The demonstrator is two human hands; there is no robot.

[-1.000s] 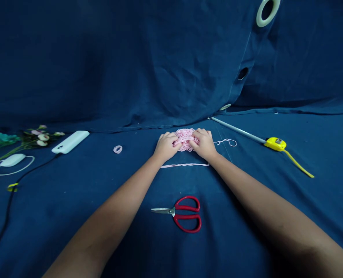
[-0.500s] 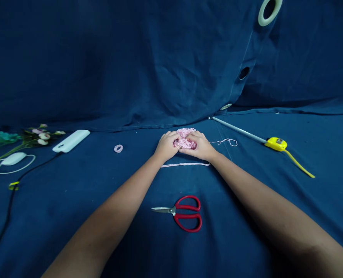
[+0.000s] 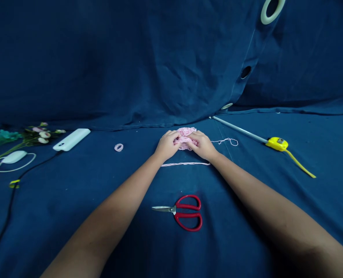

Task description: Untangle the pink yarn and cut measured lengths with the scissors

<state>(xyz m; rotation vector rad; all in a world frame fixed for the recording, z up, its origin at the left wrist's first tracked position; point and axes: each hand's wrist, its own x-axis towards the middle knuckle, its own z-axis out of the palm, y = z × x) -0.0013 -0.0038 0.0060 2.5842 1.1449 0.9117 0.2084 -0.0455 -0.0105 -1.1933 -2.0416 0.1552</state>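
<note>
A bundle of pink yarn (image 3: 186,132) lies on the blue cloth, between my two hands. My left hand (image 3: 168,144) grips its left side, the fingers curled around the strands. From the right, my right hand (image 3: 202,145) closes on the same bundle, its thumb pressed into the yarn. The far fingertips of both hands are partly hidden. A loose yarn tail (image 3: 230,141) trails out to the right. Nearer to me, a straight length of pink strands (image 3: 185,164) stretches between my wrists. Red-handled scissors (image 3: 185,211) rest in front, blades pointing left.
At left lie a small pink yarn ring (image 3: 118,147), a white power bank-like block (image 3: 72,139), a black cable (image 3: 10,204), a white cable device (image 3: 14,157) and artificial flowers (image 3: 44,135). A yellow tape measure (image 3: 277,143) and a grey rod (image 3: 240,131) lie at right. Blue curtain (image 3: 116,65) hangs behind.
My right thumb has shifted up into the yarn, and more strands show below it between the hands. Both hands keep their hold; the view has moved very slightly.
</note>
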